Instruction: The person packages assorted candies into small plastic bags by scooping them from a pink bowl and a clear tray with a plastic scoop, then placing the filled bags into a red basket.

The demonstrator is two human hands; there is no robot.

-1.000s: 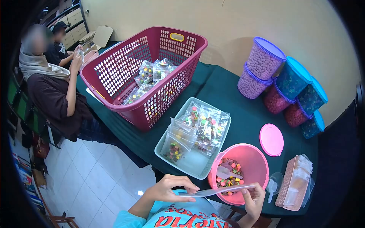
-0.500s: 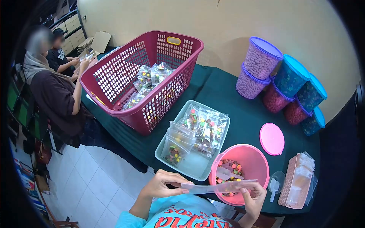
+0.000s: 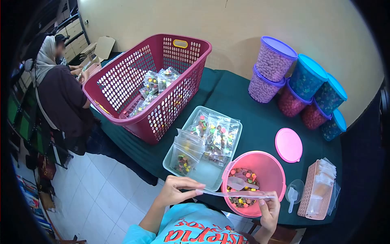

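Observation:
A clear plastic bag [image 3: 233, 194] is stretched between my hands, above the near side of a pink bucket [image 3: 270, 173]. My left hand [image 3: 181, 190] pinches its left end between thumb and fingers. The right end is gripped in my right hand [image 3: 269, 208]. Inside the bucket lie colourful round candies [image 3: 243, 201] and a clear scoop [image 3: 240, 184]. Left of the bucket, a pale green tray [image 3: 211, 182] holds several clear bags of candies [image 3: 219, 137].
A maroon basket [image 3: 142, 122] with filled bags stands at back left. Lidded tubs [image 3: 276, 61], a pink lid [image 3: 289, 145], a white spoon [image 3: 291, 199] and a pink box of bags [image 3: 312, 207] are on the right. Two people [image 3: 65, 97] are at far left.
The bag between my hands looks narrower, more edge-on, and slightly higher. The nearer person at far left has turned, with the forearm now mostly hidden. The whole view has shifted slightly.

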